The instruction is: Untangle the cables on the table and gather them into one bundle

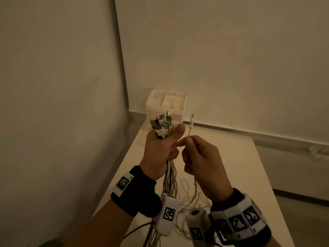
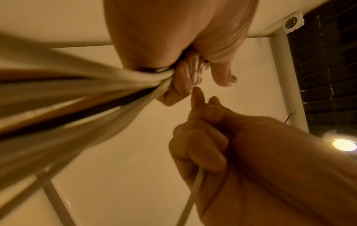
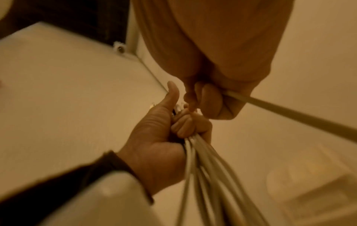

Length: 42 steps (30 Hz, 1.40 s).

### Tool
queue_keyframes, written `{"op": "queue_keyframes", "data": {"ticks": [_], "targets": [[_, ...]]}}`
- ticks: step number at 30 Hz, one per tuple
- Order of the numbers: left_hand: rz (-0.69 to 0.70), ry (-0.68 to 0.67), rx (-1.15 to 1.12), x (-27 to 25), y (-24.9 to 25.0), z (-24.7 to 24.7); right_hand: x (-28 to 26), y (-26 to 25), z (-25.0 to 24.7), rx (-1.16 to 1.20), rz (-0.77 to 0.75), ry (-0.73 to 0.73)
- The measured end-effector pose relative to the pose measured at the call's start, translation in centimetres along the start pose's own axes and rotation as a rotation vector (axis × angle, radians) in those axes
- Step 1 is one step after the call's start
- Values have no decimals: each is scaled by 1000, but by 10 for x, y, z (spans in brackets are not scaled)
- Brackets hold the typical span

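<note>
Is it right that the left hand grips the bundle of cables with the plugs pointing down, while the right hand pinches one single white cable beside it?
Not quite. The plugs of the bundle point up, above the left hand, as the head view shows. The rest holds: the right hand pinches one single white cable beside it.

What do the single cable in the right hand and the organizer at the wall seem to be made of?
Single cable: apparently a smooth white plastic or rubber jacket that bends softly, ending in a stiff white plug with a small, probably metal tip. Organizer: looks like hard, matte white plastic, with thin straight walls dividing it into compartments.
</note>
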State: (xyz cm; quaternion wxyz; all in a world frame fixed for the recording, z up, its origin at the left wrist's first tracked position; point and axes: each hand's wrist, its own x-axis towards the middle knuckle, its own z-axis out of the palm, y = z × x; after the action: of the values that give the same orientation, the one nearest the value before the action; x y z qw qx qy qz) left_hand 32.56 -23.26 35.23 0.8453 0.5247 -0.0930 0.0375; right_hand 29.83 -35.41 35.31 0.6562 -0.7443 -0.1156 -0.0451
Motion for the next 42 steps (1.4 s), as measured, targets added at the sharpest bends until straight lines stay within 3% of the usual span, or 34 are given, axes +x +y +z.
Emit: {"op": "queue_keyframes", "data": {"ticks": [4,8,13,16,19,21,25,28,35,42], "targets": [[-14,26,41,-9,4,-4,-12,-1,6,-504,-184,-21],[-51,87,99,-18,0,-4,-22,-7,14,-629,-271,-69],[-51,160,142,-24,-2,-4,-24,-6,12,-770,-266,-129],[22,202,54,-19,9,-14,-29,-2,4,-660,-236,-223],[33,179,-57,-15,29,-30,-38,20,-12,-388,-74,-411],[37,162,-101,-12,47,-38,-42,47,-28,-271,41,-451],[166,266,36,-7,80,-55,-48,82,-60,-299,181,-430],[190,250,201,-14,76,-51,-44,83,-78,-305,235,-363],[93,-157,801,-38,-2,-4,-21,20,-73,-322,123,-270],[37,-152,670,-41,-22,28,-16,9,-75,65,228,-249]]}}
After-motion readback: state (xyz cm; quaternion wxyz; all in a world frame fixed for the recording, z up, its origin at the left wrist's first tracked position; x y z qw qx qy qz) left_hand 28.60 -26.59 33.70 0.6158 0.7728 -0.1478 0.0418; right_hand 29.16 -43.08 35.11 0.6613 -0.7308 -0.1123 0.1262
